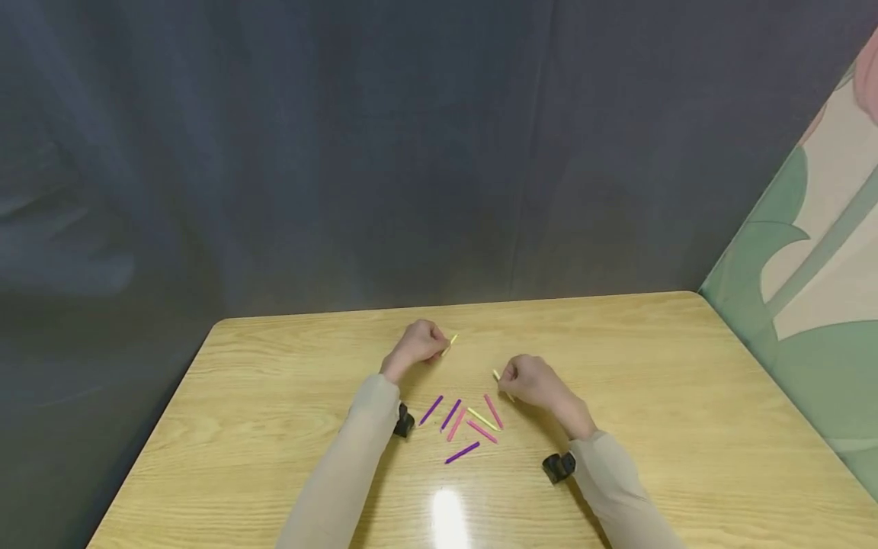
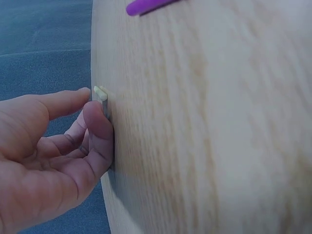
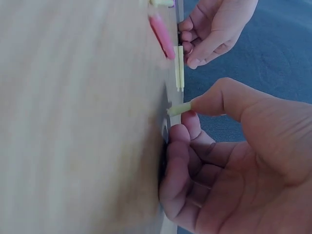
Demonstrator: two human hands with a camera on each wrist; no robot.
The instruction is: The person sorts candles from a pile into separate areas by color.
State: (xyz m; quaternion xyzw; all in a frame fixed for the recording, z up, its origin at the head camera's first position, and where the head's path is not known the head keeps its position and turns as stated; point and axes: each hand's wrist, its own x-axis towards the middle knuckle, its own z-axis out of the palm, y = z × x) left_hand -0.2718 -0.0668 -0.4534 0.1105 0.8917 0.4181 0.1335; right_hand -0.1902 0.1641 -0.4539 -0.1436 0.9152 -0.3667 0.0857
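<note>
My right hand [image 1: 533, 380] pinches a yellow crayon [image 3: 179, 109] between thumb and index finger, its end tilted down close to the tabletop. Further back and to the left, my left hand [image 1: 420, 342] is beside two yellow crayons [image 3: 179, 68] that lie side by side on the table. In the left wrist view the thumb and index fingertips stand slightly apart next to their ends [image 2: 101, 92]; the other fingers are loosely bent. Whether those fingertips touch the crayons is hard to tell. Between and in front of both hands lie loose purple crayons [image 1: 463, 452], pink crayons [image 1: 482, 431] and a yellow crayon [image 1: 484, 419].
The wooden table [image 1: 240, 427] carries a bright light reflection near its front. A dark curtain [image 1: 411, 152] hangs behind the table's back edge. At the right is a panel with a leaf pattern [image 1: 816, 305]. Each wrist bears a small black camera [image 1: 559, 467].
</note>
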